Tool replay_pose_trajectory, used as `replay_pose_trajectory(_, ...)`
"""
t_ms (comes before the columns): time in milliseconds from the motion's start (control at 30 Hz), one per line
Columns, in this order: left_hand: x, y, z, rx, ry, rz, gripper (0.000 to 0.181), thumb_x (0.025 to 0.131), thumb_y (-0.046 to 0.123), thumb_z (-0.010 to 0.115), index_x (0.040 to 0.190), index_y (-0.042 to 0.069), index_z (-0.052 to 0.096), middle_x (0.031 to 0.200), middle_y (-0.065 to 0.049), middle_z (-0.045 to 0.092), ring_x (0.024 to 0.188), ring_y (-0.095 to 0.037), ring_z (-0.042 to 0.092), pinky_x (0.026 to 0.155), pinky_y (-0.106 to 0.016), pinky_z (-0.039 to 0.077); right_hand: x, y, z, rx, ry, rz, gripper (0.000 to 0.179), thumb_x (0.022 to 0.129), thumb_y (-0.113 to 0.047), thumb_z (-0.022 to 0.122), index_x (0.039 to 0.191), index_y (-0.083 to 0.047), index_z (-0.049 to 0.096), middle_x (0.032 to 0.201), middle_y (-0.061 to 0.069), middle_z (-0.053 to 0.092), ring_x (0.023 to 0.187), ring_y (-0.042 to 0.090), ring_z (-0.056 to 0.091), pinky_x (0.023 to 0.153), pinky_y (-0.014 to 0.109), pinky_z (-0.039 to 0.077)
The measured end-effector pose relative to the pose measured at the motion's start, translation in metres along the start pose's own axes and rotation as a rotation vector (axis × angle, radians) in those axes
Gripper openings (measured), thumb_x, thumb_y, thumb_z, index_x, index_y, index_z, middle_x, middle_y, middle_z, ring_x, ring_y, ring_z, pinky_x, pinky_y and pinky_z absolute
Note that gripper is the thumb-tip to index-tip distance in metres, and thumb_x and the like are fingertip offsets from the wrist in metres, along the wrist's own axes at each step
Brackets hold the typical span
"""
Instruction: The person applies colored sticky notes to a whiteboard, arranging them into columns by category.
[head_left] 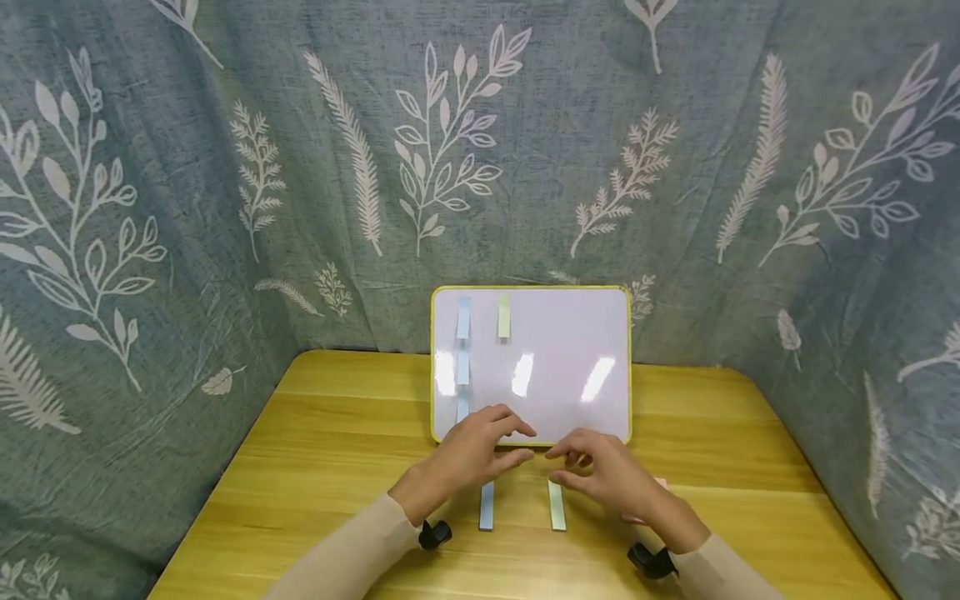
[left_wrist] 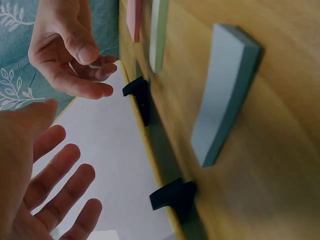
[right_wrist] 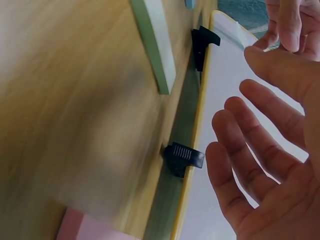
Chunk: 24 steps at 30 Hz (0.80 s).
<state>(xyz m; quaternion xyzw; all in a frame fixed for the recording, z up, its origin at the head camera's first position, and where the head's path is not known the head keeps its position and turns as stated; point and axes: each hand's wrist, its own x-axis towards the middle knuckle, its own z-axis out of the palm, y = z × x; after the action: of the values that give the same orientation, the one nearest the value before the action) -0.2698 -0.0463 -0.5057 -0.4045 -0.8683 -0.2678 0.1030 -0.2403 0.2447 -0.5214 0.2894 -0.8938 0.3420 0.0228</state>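
Note:
Both hands hover over the table just in front of a yellow-rimmed whiteboard (head_left: 555, 358). My left hand (head_left: 472, 450) has its fingers spread and loosely bent, and nothing shows between them. Facing it, a small gap away, my right hand (head_left: 607, 475) holds its fingers relaxed and apart, also without anything visible in them. Below the left hand lies a blue sticky-note pad (left_wrist: 222, 90). A green sticky-note pad (head_left: 557, 506) lies by the right fingertips, untouched. A pink pad (right_wrist: 97, 228) is mostly hidden under the right hand in the head view.
Several blue sticky notes (head_left: 463, 318) run down the board's left side, the lowest partly covered by the left hand. One pale green note (head_left: 504, 319) is stuck near the top. Black feet (right_wrist: 182, 156) support the board's lower edge. A patterned curtain (head_left: 480, 167) surrounds the wooden table (head_left: 337, 450).

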Motion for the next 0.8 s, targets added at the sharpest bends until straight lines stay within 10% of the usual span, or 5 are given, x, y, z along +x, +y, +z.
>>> replay_pose_trajectory(800,-0.014,0.009,0.035,0.104,-0.192,-0.048,0.05,0.109,0.057,0.08,0.149,0.027,0.076,0.142,0.005,0.075,0.127,-0.014,0.071,0.109,-0.039,0.06,-0.02,0.01,0.0,-0.134,-0.119,-0.071,0.043,0.097,-0.042,0.099,0.129,-0.018,0.084,0.128,-0.005,0.076,0.113,0.02,0.076,0.093,0.039,0.066)
